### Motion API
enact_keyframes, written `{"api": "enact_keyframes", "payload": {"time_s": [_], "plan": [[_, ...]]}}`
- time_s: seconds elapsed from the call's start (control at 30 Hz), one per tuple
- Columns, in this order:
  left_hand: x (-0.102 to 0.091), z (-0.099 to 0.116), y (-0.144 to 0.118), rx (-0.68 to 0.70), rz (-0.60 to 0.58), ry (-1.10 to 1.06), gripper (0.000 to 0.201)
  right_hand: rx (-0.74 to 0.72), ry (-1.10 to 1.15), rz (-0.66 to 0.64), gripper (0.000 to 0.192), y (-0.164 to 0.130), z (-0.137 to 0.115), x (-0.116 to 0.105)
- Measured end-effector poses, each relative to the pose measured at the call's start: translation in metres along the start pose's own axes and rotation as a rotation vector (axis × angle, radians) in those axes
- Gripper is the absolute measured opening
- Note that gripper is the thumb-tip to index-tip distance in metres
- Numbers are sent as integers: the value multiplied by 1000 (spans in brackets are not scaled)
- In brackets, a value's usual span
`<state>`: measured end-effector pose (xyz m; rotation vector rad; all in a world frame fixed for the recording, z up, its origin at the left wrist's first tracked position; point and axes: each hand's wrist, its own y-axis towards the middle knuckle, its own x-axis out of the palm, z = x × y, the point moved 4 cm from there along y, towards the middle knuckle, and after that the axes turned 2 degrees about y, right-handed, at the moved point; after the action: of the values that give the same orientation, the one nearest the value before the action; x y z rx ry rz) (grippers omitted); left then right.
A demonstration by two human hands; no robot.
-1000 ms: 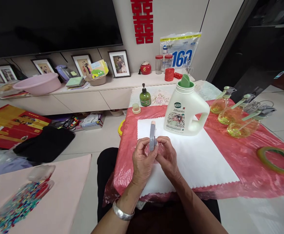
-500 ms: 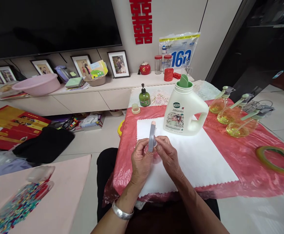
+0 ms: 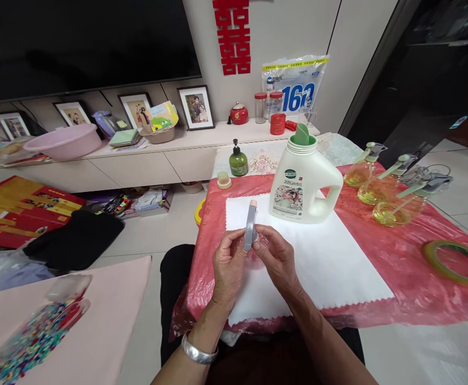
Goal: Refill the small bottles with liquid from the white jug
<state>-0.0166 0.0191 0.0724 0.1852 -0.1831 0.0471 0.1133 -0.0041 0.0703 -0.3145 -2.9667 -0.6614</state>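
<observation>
In the head view, a small spray bottle with a clear pinkish body (image 3: 254,260) is held upright between my hands, over a white cloth (image 3: 330,267). On top is its grey spray head (image 3: 250,229) with a pale pink nozzle. My left hand (image 3: 229,262) is closed around the bottle's left side near the neck. From the other side, the fingers of my right hand (image 3: 277,255) press on the neck and collar of the spray head. Behind them stands a large white detergent jug (image 3: 306,187) with a green pouring spout.
Several spray bottles with yellow liquid (image 3: 392,214) stand at the right, with a roll of tape (image 3: 456,262) nearer. A green pump bottle (image 3: 238,161) and a pale cap (image 3: 224,180) sit at the back left. Red plastic sheeting (image 3: 205,256) covers the table.
My left hand has shifted slightly left and the fingers of my right hand have moved a little around the neck. More of the bottle's pinkish body shows between them.
</observation>
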Motion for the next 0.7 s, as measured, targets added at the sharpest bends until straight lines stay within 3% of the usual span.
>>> {"api": "enact_keyframes", "payload": {"time_s": [0.23,0.4,0.7], "plan": [[-3,6,1,83,-35,58,18,-21,-47,66,29,-1,3,3],[1,10,-2,50,-71,19,18,-39,-87,86,26,1,3,6],[11,18,-6,-20,26,82,29,-19,-132,124,28,-3,2,10]]}}
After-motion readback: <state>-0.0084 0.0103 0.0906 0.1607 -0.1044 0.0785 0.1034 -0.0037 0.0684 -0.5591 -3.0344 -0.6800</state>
